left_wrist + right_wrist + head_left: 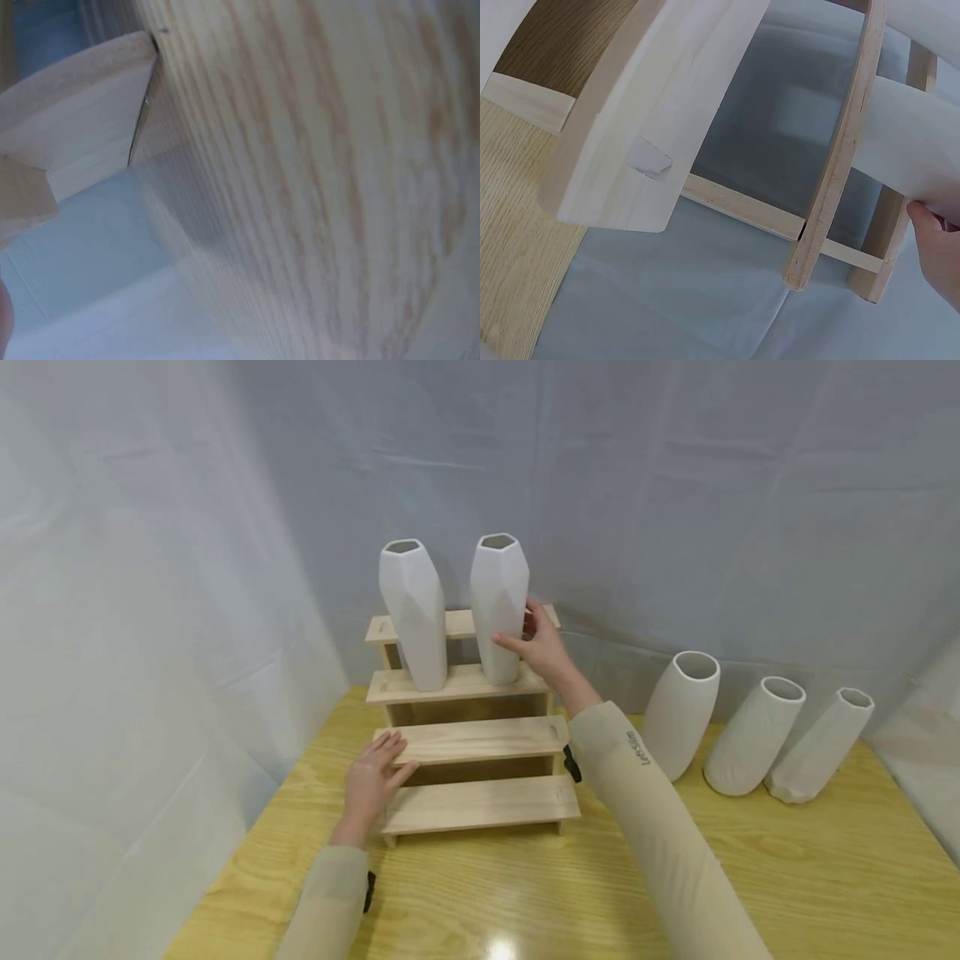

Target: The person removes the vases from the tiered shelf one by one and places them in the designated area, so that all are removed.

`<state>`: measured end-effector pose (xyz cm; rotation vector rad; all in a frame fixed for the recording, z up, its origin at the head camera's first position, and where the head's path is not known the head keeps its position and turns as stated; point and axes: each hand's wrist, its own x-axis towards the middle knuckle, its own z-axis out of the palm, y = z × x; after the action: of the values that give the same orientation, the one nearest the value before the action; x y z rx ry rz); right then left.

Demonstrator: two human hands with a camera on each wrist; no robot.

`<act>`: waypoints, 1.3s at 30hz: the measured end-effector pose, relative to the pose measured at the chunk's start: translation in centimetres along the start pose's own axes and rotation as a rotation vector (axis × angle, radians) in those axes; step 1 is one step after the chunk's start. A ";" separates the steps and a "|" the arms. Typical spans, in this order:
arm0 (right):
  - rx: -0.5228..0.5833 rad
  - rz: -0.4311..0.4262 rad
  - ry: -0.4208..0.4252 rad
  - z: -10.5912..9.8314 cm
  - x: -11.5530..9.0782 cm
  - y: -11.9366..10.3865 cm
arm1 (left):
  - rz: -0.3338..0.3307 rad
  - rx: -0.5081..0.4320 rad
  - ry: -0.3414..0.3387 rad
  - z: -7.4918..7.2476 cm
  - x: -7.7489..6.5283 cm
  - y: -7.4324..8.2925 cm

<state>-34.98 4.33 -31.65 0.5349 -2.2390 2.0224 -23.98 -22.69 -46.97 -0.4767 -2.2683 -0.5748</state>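
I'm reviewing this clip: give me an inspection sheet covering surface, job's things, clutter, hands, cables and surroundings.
Surface: wood-grain table.
Job's things: left vase and right vase, both white and faceted, on the second-highest tier of a four-tier wooden stand; three more white vases upright on the table, to the right.
Clutter: nothing seen.
Hands: right hand grips the right vase; left hand at the stand's left side.
Cables: nothing seen.
Surroundings: pale fabric behind and at both sides.

Two vases (pixel 414 610) stand abreast on the four-step riser (pixel 480 739), left of three more vases (pixel 678 718) on the bench (pixel 487 893).
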 end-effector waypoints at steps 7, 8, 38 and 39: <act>-0.018 0.006 0.025 0.0 -0.3 0.1 | -0.011 -0.012 -0.012 0.0 -0.1 0.1; -0.016 0.003 0.030 0.0 -0.3 0.2 | -0.012 -0.014 -0.012 -0.1 0.0 0.1; 0.037 -0.071 0.249 -0.4 -4.1 -0.9 | 0.009 -0.034 -0.007 0.2 0.2 0.1; 0.034 -0.067 0.250 -0.6 -4.4 -1.1 | 0.009 -0.036 -0.008 0.3 0.2 0.1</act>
<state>-30.65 5.73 -31.83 0.3334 -2.0184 1.9746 -24.24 -22.46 -46.97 -0.5075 -2.2655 -0.6114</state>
